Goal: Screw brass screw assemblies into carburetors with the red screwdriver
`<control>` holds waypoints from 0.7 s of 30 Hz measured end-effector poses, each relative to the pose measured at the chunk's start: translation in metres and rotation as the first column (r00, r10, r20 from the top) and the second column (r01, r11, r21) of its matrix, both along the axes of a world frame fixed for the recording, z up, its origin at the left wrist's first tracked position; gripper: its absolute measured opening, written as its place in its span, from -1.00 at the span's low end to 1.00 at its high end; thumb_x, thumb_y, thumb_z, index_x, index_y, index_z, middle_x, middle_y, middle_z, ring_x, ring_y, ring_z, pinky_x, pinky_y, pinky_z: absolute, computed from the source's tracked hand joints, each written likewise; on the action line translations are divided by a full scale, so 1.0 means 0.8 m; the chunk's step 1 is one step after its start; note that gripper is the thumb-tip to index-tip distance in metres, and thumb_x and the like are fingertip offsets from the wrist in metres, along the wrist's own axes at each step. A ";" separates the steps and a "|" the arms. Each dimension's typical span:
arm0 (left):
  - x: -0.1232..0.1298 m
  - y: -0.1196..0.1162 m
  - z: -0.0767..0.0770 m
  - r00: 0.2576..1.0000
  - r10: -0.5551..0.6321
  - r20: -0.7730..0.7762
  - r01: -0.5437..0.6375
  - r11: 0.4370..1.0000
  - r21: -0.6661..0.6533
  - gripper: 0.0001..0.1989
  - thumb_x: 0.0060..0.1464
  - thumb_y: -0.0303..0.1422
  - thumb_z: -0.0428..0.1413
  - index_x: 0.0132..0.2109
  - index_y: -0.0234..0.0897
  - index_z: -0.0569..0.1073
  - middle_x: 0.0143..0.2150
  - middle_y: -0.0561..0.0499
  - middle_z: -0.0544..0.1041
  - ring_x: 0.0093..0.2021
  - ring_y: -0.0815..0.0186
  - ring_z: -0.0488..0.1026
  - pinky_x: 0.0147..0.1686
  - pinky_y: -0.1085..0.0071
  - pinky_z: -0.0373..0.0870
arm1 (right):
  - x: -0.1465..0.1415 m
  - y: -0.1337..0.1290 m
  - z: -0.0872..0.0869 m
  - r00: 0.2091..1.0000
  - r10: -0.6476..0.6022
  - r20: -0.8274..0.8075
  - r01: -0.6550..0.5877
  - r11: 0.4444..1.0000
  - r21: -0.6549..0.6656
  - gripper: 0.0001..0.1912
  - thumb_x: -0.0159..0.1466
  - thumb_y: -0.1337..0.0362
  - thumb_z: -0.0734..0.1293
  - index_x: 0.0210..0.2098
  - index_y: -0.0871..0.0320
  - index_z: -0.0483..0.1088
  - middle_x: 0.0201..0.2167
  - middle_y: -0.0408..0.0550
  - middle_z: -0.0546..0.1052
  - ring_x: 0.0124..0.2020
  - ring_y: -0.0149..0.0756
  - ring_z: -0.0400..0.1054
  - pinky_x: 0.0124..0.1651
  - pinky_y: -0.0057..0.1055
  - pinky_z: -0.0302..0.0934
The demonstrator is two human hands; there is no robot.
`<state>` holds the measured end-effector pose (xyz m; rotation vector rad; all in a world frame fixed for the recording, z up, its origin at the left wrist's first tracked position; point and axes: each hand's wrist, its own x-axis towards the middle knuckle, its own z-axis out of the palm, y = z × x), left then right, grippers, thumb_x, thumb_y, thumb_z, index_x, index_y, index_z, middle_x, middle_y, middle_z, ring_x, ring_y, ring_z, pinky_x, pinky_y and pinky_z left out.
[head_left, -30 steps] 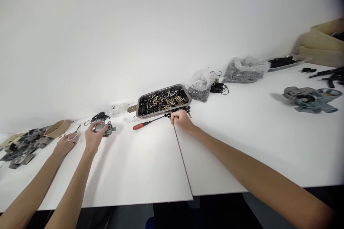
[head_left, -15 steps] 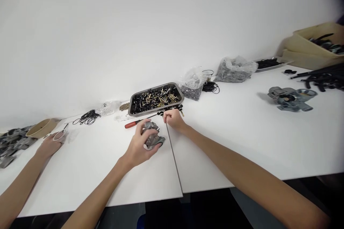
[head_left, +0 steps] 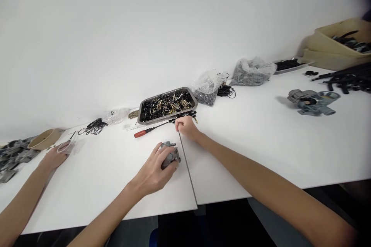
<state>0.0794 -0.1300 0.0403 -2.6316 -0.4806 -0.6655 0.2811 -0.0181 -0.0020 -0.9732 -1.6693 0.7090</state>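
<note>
My left hand (head_left: 158, 168) is wrapped round a grey metal part (head_left: 170, 156) with a round end, low over the white table just left of the seam. Farther back, my right hand (head_left: 186, 126) is closed at the near edge of a metal tray (head_left: 166, 118) heaped with black and brass-coloured small parts. Some black pieces (head_left: 193, 114) lie by its fingers, and what the fingers hold, if anything, is hidden. A red-handled screwdriver (head_left: 141, 133) lies left of it, its shaft pointing toward the black pieces.
Another person's hand (head_left: 54, 157) is at the left beside a beige bowl (head_left: 45, 139) and grey metal parts (head_left: 16, 156). A second metal part (head_left: 313, 102) sits at right. Behind are plastic bags (head_left: 252, 71), black cords (head_left: 226, 91) and a beige bin (head_left: 324, 46).
My left hand has moved slightly right and nearer, turning the metal part to a different side. My right hand stays closed by the tray.
</note>
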 end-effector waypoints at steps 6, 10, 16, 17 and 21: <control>-0.004 -0.030 -0.020 0.996 -0.085 -0.015 0.086 0.994 0.068 -0.79 -0.01 -0.55 0.18 -0.19 -0.29 0.40 0.00 -0.14 0.36 0.11 0.09 0.34 0.16 -0.24 0.36 | -0.001 -0.001 0.000 1.000 -0.018 -0.005 0.018 1.000 -0.010 -0.72 -0.10 0.50 0.04 -0.75 0.19 0.30 -0.74 -0.14 0.36 -0.63 -0.44 0.20 -0.50 -0.50 0.00; -0.010 -0.050 -0.015 0.985 -0.101 -0.139 0.108 0.993 0.046 -0.80 -0.03 -0.55 0.17 -0.20 -0.33 0.42 -0.03 -0.20 0.38 0.10 0.00 0.34 0.17 -0.35 0.27 | -0.001 0.001 -0.003 1.000 -0.016 -0.005 0.016 1.000 -0.015 -0.71 -0.12 0.50 0.03 -0.75 0.18 0.30 -0.74 -0.15 0.36 -0.64 -0.44 0.19 -0.51 -0.51 0.00; -0.024 -0.079 0.016 0.983 -0.126 -0.133 0.092 0.968 -0.235 -0.59 -0.06 -0.62 -0.01 0.00 -0.43 0.37 0.11 -0.35 0.31 0.25 -0.09 0.22 0.24 -0.33 0.16 | -0.003 0.003 -0.004 1.000 -0.017 -0.005 0.017 1.000 -0.019 -0.72 -0.12 0.50 0.04 -0.75 0.19 0.31 -0.73 -0.14 0.38 -0.63 -0.43 0.22 -0.50 -0.51 0.02; -0.024 -0.081 0.023 0.995 -0.077 -0.057 0.061 0.969 -0.241 -0.58 -0.05 -0.64 -0.02 0.02 -0.44 0.35 0.09 -0.34 0.33 0.22 -0.04 0.25 0.22 -0.26 0.22 | -0.003 0.003 -0.003 1.000 -0.016 -0.005 0.016 1.000 -0.019 -0.72 -0.12 0.50 0.04 -0.75 0.19 0.31 -0.72 -0.14 0.39 -0.62 -0.43 0.23 -0.50 -0.51 0.03; -0.007 -0.068 0.054 0.912 0.402 0.079 -0.344 0.856 -0.385 -0.77 0.14 -0.40 0.04 -0.04 -0.31 0.36 -0.18 -0.13 0.46 -0.17 0.20 0.44 -0.24 0.23 0.46 | -0.002 0.002 -0.002 1.000 -0.015 -0.004 0.015 1.000 -0.018 -0.72 -0.11 0.49 0.04 -0.75 0.19 0.31 -0.71 -0.14 0.40 -0.61 -0.43 0.24 -0.47 -0.51 0.05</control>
